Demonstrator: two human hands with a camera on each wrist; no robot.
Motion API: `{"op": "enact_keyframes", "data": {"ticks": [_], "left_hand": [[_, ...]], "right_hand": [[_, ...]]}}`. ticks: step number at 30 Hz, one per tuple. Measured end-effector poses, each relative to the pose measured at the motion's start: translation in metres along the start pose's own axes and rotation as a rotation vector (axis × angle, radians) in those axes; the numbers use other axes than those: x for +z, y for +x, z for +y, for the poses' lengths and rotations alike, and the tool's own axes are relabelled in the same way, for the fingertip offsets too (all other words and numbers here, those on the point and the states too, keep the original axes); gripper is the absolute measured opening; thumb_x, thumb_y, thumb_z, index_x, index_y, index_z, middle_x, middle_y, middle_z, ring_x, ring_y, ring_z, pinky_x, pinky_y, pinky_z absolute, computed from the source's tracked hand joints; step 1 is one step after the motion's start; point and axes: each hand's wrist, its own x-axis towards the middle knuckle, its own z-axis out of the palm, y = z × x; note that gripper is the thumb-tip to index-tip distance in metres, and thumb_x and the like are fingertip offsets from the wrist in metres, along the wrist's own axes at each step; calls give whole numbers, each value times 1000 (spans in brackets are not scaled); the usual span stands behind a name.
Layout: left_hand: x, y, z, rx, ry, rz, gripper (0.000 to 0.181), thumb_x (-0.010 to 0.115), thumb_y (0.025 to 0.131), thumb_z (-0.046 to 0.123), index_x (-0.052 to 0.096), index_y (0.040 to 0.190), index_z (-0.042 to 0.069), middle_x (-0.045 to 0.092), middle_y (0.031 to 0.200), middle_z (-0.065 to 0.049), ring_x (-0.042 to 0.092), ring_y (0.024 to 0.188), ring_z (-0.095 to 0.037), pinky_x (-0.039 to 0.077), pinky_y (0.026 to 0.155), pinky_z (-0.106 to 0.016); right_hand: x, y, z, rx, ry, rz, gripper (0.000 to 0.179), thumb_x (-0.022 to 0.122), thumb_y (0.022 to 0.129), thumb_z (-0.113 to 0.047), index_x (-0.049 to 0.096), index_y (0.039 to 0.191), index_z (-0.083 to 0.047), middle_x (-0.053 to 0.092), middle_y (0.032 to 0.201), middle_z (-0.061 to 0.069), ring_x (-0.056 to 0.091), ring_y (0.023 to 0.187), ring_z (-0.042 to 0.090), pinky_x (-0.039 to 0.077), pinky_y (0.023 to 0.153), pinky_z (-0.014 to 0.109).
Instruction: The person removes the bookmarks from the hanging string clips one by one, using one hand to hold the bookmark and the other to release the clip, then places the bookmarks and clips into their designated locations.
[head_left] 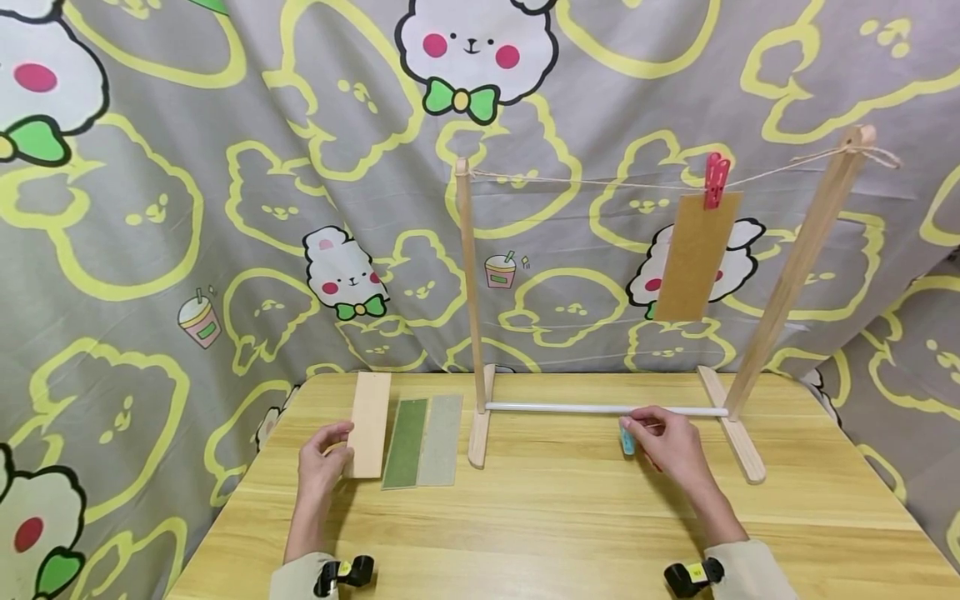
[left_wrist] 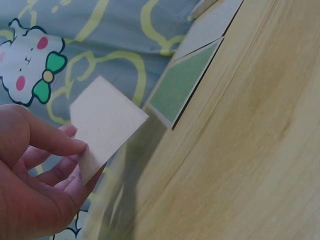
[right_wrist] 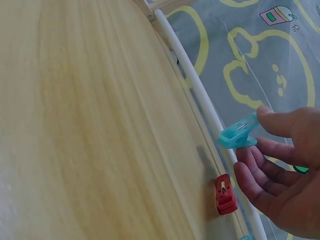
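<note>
My left hand pinches a pale beige rectangular card by its left edge, thumb on the near face in the left wrist view. The card is raised and tilted above the wooden table. My right hand holds a light blue clothespin between thumb and fingers, close to the white bar of the frame. Below that hand a red clothespin lies on the table. To the right of the beige card lie a green card and a grey card, side by side.
A wooden drying frame stands at the back, with a left post, a right post and a white bottom bar. From its string a brown card hangs by a pink-red clothespin. A patterned curtain hangs behind.
</note>
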Motion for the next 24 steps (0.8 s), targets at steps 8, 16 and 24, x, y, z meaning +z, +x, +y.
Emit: {"op": "enact_keyframes", "data": {"ticks": [8,16,24], "left_hand": [[-2,0,-2,-26,15,-14,45,55,82,-18,64,125,-10,59,108,-15,57,79,-10,41,54,-18],[-2,2,-4,-36,40,-21,45,57,81,-18,64,125,-11,62,106,-14,54,93,-15,43,58,-17],[-4,3,-8,-47,59,-52,44,56,83,-18,63,126,-11,62,115,-21,52,102,-21,46,62,-17]], "right_hand": [[4,0,2,0,-39,-1,34,77,93,-36,77,106,-5,74,89,3,66,81,15,52,70,27],[10,0,3,-21,-59,3,31,78,93,-33,77,102,-3,73,86,2,65,78,15,52,66,26],[16,-1,1,-81,-89,22,26,81,91,-28,77,97,-3,71,81,0,64,73,13,52,64,26]]}}
